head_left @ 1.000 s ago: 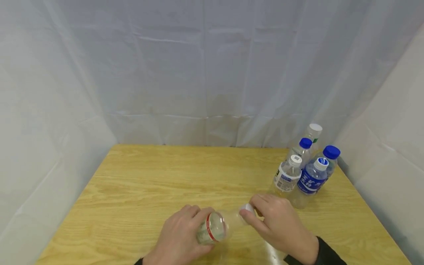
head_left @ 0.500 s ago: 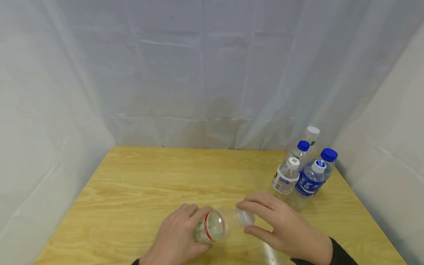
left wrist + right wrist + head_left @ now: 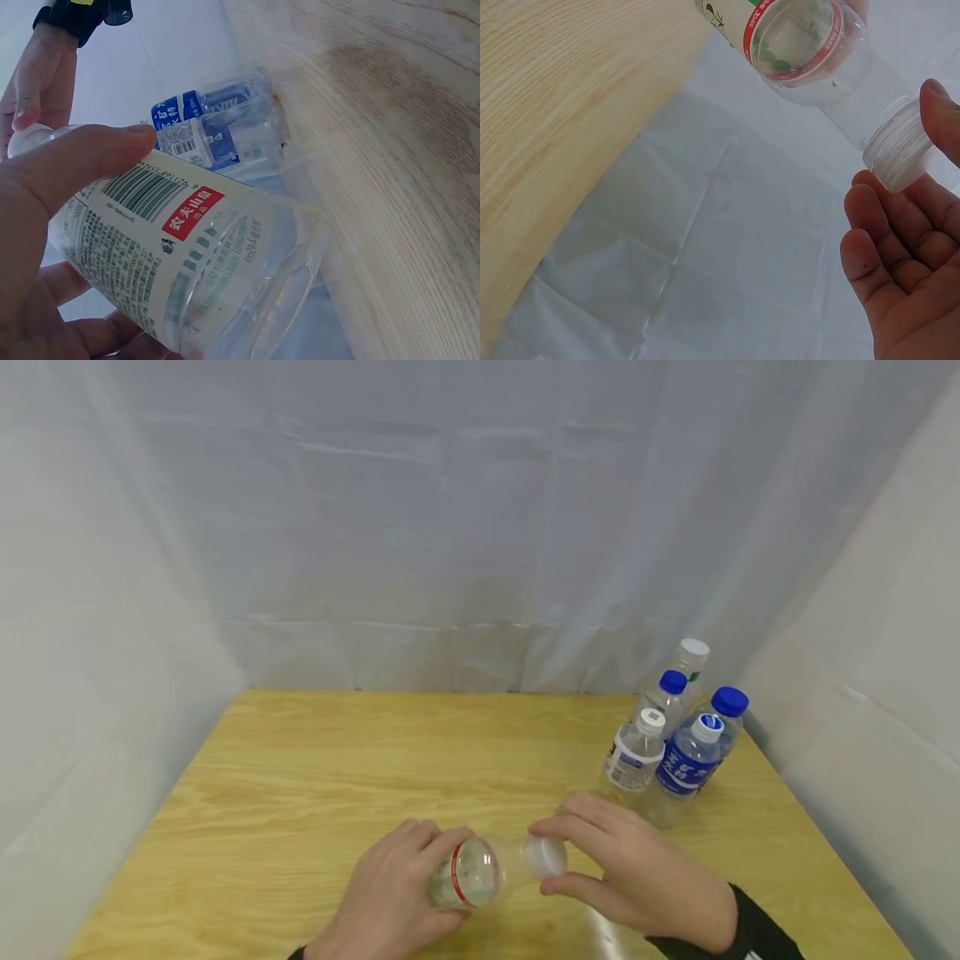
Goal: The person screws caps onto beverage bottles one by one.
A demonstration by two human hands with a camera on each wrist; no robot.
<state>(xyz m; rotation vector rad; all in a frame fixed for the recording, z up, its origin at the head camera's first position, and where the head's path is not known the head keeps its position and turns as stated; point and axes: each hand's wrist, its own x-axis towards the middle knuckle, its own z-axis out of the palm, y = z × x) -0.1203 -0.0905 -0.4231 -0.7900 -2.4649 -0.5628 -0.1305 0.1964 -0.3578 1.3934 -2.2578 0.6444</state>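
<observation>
My left hand (image 3: 397, 885) grips a clear plastic bottle (image 3: 476, 870) round its labelled body and holds it tilted over the table, neck pointing right. The cream label (image 3: 150, 225) with a red patch faces the left wrist camera. A white ribbed cap (image 3: 896, 150) sits on the neck. Around that cap curve the thumb and fingertips of my right hand (image 3: 618, 868); in the right wrist view the thumb lies against one side and fingertips are at the other. How firmly they press cannot be told.
Several capped plastic bottles stand grouped at the table's back right: one with a blue label (image 3: 684, 767), one with a white label (image 3: 632, 764), others behind with blue caps (image 3: 729, 701) and a white cap (image 3: 694, 647). White sheets (image 3: 450, 527) surround the wooden table (image 3: 360, 760).
My right hand drew its bent fingers away from the cap, spread them, and now has them round it again. My left hand keeps its grip on the bottle. The view shifted slightly.
</observation>
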